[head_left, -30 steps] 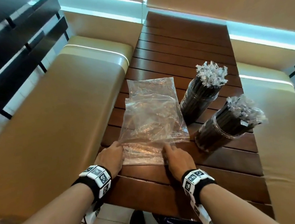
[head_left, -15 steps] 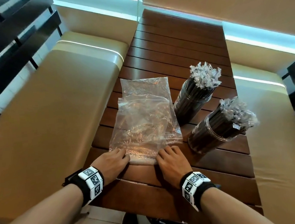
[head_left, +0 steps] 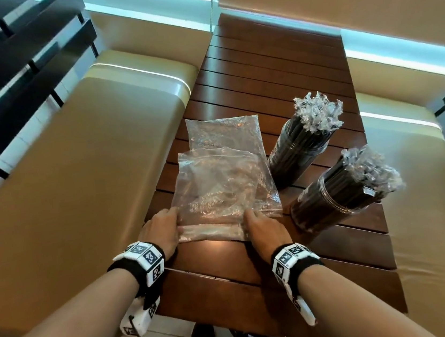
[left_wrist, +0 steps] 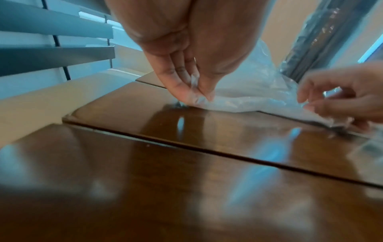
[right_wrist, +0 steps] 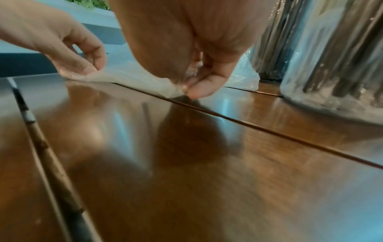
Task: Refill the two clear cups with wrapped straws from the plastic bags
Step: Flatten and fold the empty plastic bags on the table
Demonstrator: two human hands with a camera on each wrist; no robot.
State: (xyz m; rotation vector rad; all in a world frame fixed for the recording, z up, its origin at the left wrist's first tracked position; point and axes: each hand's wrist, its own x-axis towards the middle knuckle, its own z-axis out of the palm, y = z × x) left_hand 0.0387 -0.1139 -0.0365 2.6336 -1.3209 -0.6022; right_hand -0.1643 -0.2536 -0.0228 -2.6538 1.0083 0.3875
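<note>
on the wooden table (head_left: pixel 275 83), 2 clear cups (head_left: pixel 296 148) stand packed with wrapped straws (head_left: pixel 318 111), just right of 2 flat, empty-looking plastic bags (head_left: pixel 218 185). the left hand (head_left: pixel 162 231) and right hand (head_left: pixel 262 230) each pinch the near bag's folded edge between thumb and fingertips. refilling looks done; only folding the bags away seems left.

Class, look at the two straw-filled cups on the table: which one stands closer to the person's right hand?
The nearer cup, beside the right hand; the other cup stands farther up the table.
</note>
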